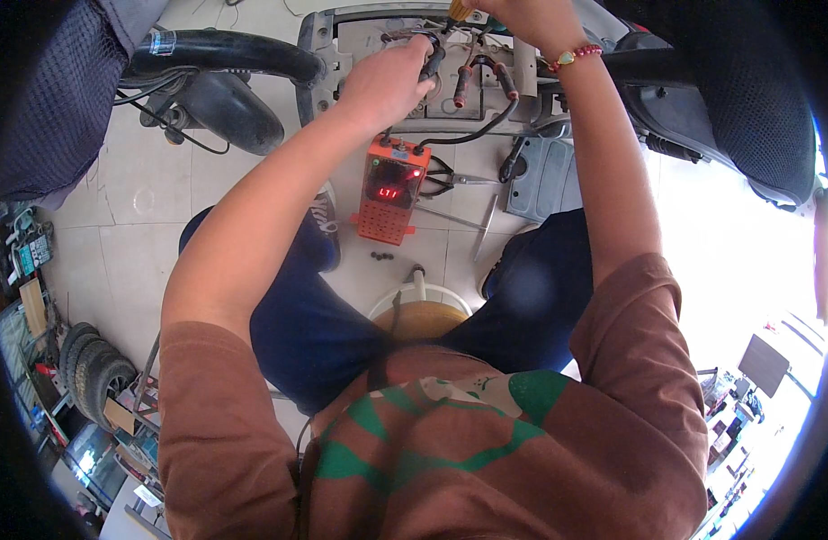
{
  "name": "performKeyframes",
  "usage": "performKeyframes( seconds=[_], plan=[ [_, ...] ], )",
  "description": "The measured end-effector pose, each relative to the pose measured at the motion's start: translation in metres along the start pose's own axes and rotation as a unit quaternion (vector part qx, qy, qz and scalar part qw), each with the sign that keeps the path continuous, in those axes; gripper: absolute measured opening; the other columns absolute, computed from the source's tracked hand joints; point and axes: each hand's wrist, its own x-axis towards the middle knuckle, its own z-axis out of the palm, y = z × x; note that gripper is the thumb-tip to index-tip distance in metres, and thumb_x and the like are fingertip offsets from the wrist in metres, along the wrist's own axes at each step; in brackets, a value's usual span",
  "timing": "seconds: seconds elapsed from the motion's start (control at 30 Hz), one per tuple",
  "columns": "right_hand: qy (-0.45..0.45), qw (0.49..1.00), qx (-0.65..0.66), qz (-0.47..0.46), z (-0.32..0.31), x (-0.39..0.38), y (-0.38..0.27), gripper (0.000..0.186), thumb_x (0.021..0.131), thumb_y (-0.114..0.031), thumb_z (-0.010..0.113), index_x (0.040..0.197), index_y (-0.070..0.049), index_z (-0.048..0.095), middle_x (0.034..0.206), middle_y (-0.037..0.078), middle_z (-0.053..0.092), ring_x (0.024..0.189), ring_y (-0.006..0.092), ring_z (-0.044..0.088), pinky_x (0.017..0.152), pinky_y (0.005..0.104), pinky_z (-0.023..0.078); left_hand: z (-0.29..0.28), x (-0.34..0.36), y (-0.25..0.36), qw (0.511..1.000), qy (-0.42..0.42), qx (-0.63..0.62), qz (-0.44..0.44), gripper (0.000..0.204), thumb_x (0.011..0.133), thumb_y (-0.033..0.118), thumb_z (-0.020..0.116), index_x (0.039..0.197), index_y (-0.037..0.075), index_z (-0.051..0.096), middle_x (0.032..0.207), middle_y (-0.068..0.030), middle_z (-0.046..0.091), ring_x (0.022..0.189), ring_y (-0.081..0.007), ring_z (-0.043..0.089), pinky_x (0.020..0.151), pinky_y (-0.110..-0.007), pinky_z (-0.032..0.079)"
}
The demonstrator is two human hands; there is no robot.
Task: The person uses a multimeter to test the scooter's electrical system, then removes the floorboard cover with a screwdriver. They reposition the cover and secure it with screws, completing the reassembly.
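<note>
Left grip point(389, 83): clenched on a dark handle point(433, 63), thumb toward the right, back of the hand upward.
Right grip point(529, 16): grasping a yellow-handled tool point(460, 11), partly cut off by the upper edge.
Arms: both stretched forward and bare below brown sleeves point(213, 387) – the left slants inward, the right runs nearly straight; a red bead bracelet point(591, 50) circles the right wrist.
Open vehicle body point(317, 56): beneath both hands, with wires inside its grey frame; a red-handled tool point(462, 87) lies between the hands, handles toward the person.
Orange box point(381, 222): on the floor below the left hand, its red display lit, a black cable point(472, 139) running from it toward the vehicle.
Floor point(144, 193): pale tiles; pliers point(443, 179) beside the box, a grey case point(541, 184) farther right, small dark pieces point(381, 256) nearer the person.
Room: tyres point(94, 373) stand at the left – strong light washes out the right side.
</note>
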Motion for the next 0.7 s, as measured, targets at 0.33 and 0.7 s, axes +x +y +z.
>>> performKeyframes(
  seconds=[0.33,0.7],
  plan=[
    [0.017,1.0,-0.014,-0.013,0.002,0.0,0.001,0.014,0.074,-0.016,0.074,0.083,-0.006,0.078,0.075,0.011,0.073,0.066,0.0234,0.07,0.065,0.0319,0.055,0.001,-0.005,-0.004,1.0,-0.015,-0.005,-0.012,0.049,0.085,0.032,0.072,0.124,0.01,0.049,0.099,-0.0152,0.07,0.096,-0.0354,0.068,0.079,-0.046,0.053],
    [0.014,1.0,0.007,-0.02,-0.005,-0.006,-0.005,0.014,0.072,-0.017,0.075,0.081,-0.007,0.078,0.076,0.011,0.073,0.067,0.024,0.07,0.065,0.0324,0.055,-0.008,-0.032,-0.011,0.921,0.292,-0.23,-0.112,0.036,0.096,0.041,0.056,0.085,0.007,0.058,0.073,-0.012,0.059,0.069,-0.0316,0.059,0.066,-0.041,0.046]
  ],
)
